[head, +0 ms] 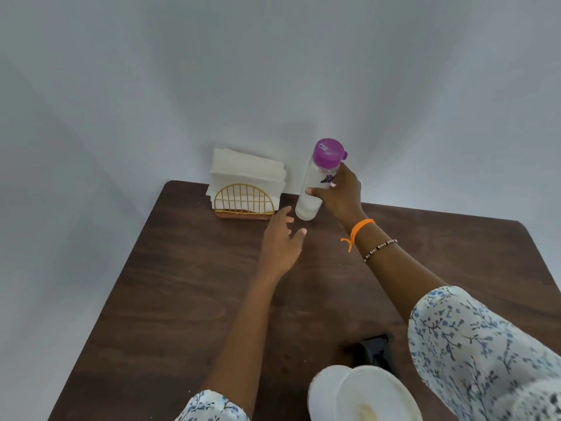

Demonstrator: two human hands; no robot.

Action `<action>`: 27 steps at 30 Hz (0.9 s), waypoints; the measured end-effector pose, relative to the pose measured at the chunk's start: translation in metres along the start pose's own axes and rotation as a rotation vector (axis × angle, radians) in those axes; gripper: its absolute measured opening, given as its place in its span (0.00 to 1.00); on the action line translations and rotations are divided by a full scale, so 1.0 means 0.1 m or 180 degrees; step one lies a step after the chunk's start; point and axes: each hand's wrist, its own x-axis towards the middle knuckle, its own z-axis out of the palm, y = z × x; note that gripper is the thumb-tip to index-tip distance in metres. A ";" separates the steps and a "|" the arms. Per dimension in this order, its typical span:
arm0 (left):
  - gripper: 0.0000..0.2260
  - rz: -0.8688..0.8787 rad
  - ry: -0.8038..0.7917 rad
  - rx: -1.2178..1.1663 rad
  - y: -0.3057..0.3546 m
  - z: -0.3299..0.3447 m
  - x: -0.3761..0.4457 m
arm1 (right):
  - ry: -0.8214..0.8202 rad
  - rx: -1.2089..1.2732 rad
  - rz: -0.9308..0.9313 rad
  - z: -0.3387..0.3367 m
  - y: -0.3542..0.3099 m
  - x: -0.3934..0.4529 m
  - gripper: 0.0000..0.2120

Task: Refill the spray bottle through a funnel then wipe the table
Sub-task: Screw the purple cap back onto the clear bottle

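Note:
My right hand (341, 194) grips a clear water bottle (317, 183) with a purple cap, holding it tilted just above the far part of the dark wooden table (188, 299). Just left of and below the bottle's base, my left hand (280, 241) hovers with its fingers spread and holds nothing. At the near edge a white funnel (373, 396) sits on top of a white bottle (321, 393). A black spray head (376, 350) lies on the table just behind the funnel.
A gold wire holder (244, 205) with a stack of white paper napkins (246, 174) stands at the table's far edge, left of the water bottle. A plain grey wall lies behind the table.

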 end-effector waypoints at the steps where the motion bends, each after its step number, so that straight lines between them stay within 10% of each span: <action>1: 0.26 -0.0025 0.0000 -0.0025 -0.02 0.02 0.04 | -0.0021 -0.0024 -0.0017 0.05 0.03 0.05 0.25; 18: 0.23 -0.0062 0.0278 -0.0565 0.06 0.04 -0.07 | -0.0269 0.0252 0.0420 -0.01 0.26 -0.13 0.33; 27: 0.17 -0.0003 -0.0013 -0.0756 0.16 -0.08 -1.05 | -0.1084 0.0731 0.0515 -0.79 0.12 -1.31 0.07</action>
